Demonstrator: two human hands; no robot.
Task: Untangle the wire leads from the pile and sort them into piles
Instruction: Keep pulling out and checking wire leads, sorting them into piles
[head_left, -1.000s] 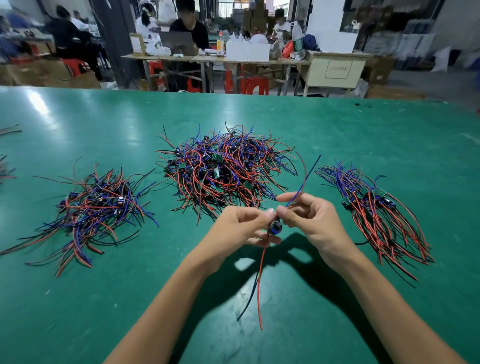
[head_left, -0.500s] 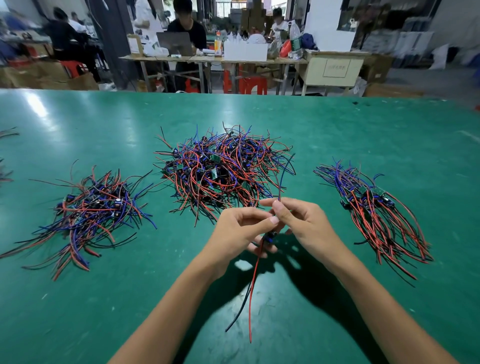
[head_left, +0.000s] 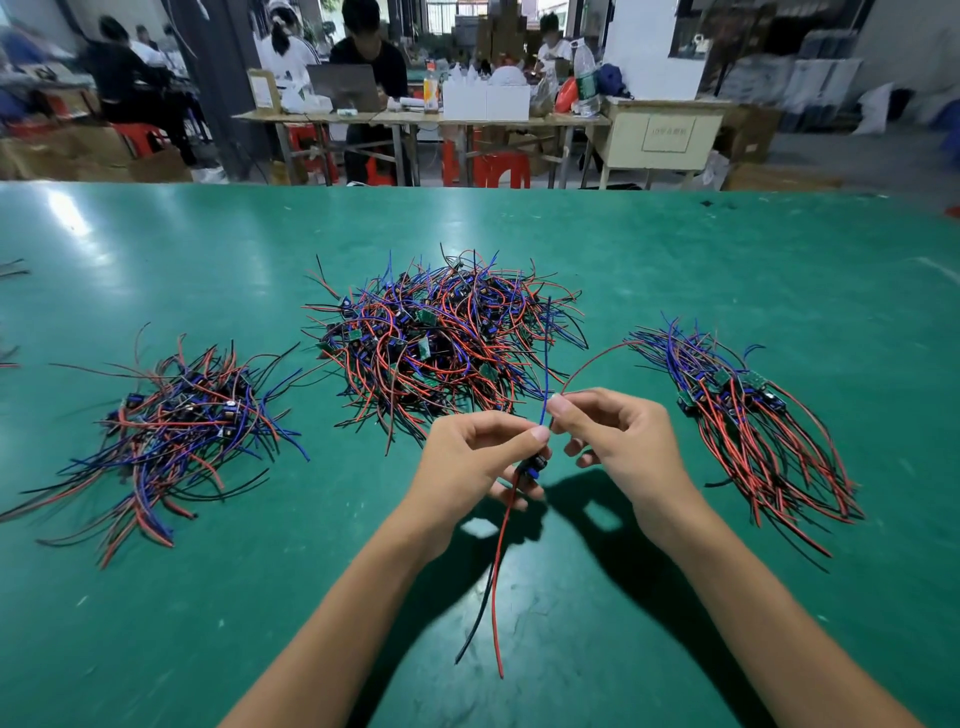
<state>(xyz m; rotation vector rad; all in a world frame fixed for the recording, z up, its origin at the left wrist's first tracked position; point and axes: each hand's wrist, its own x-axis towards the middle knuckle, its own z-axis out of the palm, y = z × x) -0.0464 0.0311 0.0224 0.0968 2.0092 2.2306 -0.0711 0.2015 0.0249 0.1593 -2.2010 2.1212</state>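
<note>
A big tangled pile of red, blue and black wire leads (head_left: 441, 343) lies mid-table. A looser sorted pile (head_left: 182, 431) sits at the left, and a combed pile (head_left: 748, 421) at the right. In front of the tangle, my left hand (head_left: 478, 457) pinches one wire lead (head_left: 501, 561) at its small dark module; its red and black wires hang down toward me. My right hand (head_left: 618, 441) pinches the same lead's upper wires, a blue one standing upward and a red one arching right.
The green table (head_left: 779, 260) stretches wide around the piles. A few stray wires (head_left: 10, 270) lie at the far left edge. Beyond the table's far edge, people sit at cluttered work tables (head_left: 415, 119) with red stools.
The blue upper wire has swung from leaning right to standing nearly upright, and a red wire now arches out to the right. Both hands stay pinched on the lead in front of the tangle.
</note>
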